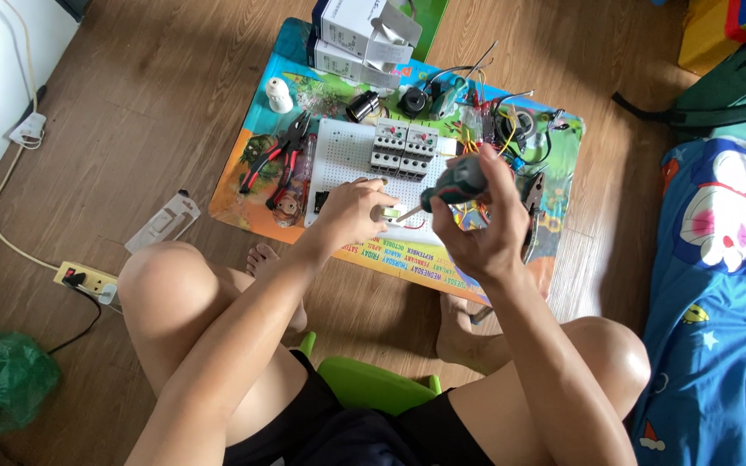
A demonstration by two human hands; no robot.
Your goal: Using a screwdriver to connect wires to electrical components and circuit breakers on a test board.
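Screwdriver (452, 185) with the green handle sits closed in your right hand (477, 233), its tip angled down at the small white part (388, 213) your left hand (351, 211) pinches on the white pegboard (347, 151). It looks light and rigid, best gripped round the fat handle. Beyond stand the grey breakers (403, 147), red-handled pliers (274, 160) and white boxes (356, 34).

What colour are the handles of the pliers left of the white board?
Red and black, on the pliers, seen in the head view.

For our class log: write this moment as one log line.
left hand: steadying small part on perforated board | right hand: holding green screwdriver | pliers: lying beside board
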